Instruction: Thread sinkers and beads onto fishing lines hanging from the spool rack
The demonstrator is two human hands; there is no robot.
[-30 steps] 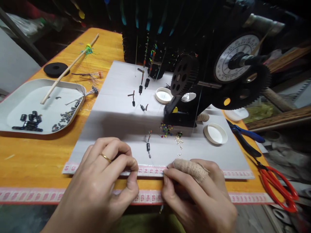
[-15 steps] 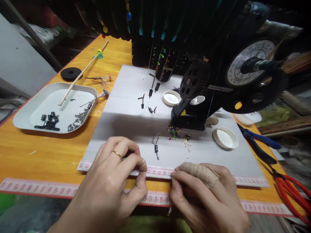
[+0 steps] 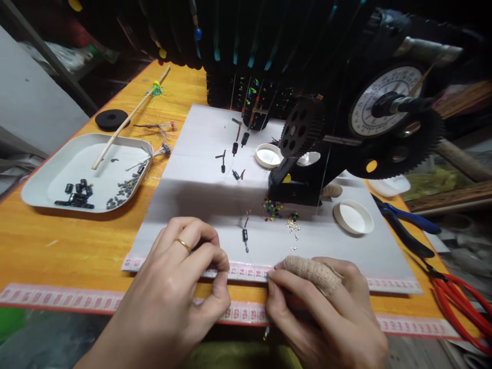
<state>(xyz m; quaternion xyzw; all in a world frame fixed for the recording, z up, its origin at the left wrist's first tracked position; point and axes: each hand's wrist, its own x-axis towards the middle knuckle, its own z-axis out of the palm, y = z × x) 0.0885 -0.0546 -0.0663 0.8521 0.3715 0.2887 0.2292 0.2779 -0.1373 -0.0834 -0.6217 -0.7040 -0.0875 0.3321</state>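
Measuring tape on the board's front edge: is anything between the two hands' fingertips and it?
Nothing visible. The left hand and right hand both pinch right at the measuring tape. The nearest loose piece, a small black float, lies farther back on the white board.

A white tray (image 3: 46, 177) of small black parts sits beside red-handled scissors (image 3: 463, 302) and blue pliers (image 3: 409, 225).

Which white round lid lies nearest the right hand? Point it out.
The white lid right of the black machine base, on the grey board. It lies closest to the right hand; the lid by the small gear lies farther back.
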